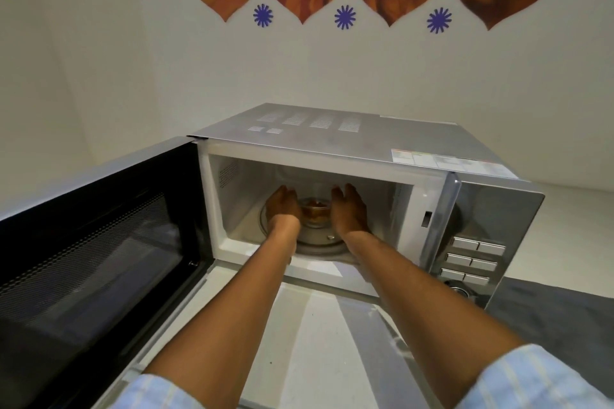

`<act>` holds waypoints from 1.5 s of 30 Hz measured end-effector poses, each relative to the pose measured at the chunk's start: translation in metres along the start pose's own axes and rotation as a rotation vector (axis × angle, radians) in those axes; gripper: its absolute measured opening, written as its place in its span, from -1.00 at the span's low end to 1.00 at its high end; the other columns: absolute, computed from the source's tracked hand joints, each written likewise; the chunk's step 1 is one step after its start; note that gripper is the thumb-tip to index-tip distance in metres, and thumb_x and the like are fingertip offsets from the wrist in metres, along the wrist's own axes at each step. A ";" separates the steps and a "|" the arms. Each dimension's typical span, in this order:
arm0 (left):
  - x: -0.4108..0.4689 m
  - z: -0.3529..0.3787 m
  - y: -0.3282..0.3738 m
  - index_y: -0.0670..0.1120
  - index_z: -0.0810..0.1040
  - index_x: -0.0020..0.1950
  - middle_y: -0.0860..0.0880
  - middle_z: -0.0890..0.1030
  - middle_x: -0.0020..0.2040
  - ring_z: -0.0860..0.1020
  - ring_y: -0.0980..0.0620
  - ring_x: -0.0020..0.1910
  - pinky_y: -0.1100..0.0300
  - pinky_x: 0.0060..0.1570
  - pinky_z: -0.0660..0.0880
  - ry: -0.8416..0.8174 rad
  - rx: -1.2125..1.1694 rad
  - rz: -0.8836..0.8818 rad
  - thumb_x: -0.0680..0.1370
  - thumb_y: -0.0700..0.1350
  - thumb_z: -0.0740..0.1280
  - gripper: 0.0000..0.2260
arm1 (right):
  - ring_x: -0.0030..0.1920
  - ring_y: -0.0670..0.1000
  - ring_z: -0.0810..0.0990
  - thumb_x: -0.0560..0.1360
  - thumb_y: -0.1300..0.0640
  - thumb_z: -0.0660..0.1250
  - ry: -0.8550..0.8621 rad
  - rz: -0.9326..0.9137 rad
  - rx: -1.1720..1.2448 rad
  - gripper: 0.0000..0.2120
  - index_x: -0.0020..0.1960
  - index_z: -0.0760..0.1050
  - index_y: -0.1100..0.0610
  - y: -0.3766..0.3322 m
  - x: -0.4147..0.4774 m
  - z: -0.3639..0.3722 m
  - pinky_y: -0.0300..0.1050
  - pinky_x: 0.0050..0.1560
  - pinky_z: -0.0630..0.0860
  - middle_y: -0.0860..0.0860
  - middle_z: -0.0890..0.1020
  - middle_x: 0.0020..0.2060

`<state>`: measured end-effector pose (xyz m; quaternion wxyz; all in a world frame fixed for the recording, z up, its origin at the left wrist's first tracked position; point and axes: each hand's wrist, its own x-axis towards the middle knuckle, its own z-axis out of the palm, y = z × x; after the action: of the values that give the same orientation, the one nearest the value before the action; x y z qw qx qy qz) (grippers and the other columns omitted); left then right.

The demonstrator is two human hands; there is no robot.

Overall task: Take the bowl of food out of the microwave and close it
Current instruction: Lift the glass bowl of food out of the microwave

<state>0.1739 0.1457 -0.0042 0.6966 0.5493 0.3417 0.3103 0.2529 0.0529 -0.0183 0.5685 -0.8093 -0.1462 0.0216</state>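
Note:
A silver microwave (349,136) stands on the white counter with its door (99,242) swung wide open to the left. Inside, a small clear glass bowl (315,211) with brown food sits on the glass turntable (319,242). Both my arms reach into the cavity. My left hand (282,206) is at the bowl's left side and my right hand (349,209) is at its right side, fingers extended and slightly curved. I cannot tell whether the palms touch the bowl. The bowl still rests on the turntable.
The control panel (475,259) with buttons and a dial is on the microwave's right. A dark grey mat (558,315) lies on the counter at the right. White counter (315,342) stretches below the microwave opening. A wall with orange and blue decals rises behind.

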 end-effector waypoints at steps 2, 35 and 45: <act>0.005 0.003 -0.006 -0.01 0.55 -0.11 -0.08 0.61 -0.01 0.56 -0.13 0.03 0.08 0.12 0.43 -0.012 0.020 0.012 0.74 -0.06 0.16 -0.73 | 0.52 0.19 0.39 0.71 -0.08 0.07 0.006 -0.008 0.030 -0.48 0.61 0.25 0.10 0.005 0.006 0.006 0.02 0.45 0.30 0.12 0.39 0.55; -0.198 -0.129 0.009 -0.17 0.49 0.56 -0.10 0.58 0.50 0.53 -0.07 0.49 -0.04 0.57 0.38 -0.319 -0.121 -0.038 0.69 -0.23 0.25 -0.59 | 0.17 0.01 0.59 0.65 -0.05 0.07 0.140 0.067 0.316 -0.72 0.18 0.53 -0.05 -0.045 -0.264 -0.057 -0.03 0.18 0.49 -0.03 0.63 0.13; -0.291 -0.112 0.003 -0.14 0.51 0.54 -0.07 0.57 0.50 0.54 -0.06 0.44 0.01 0.49 0.44 -0.521 -0.104 -0.120 0.72 -0.14 0.27 -0.62 | 0.07 -0.29 0.47 0.71 -0.09 0.06 0.283 0.098 0.246 -0.57 0.56 0.33 -0.13 -0.028 -0.340 -0.137 -0.46 -0.21 0.35 -0.25 0.44 0.23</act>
<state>-0.0845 -0.0265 0.0192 0.8054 0.5529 0.1663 0.1340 -0.0505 -0.1524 0.0108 0.6763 -0.7348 -0.0214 -0.0472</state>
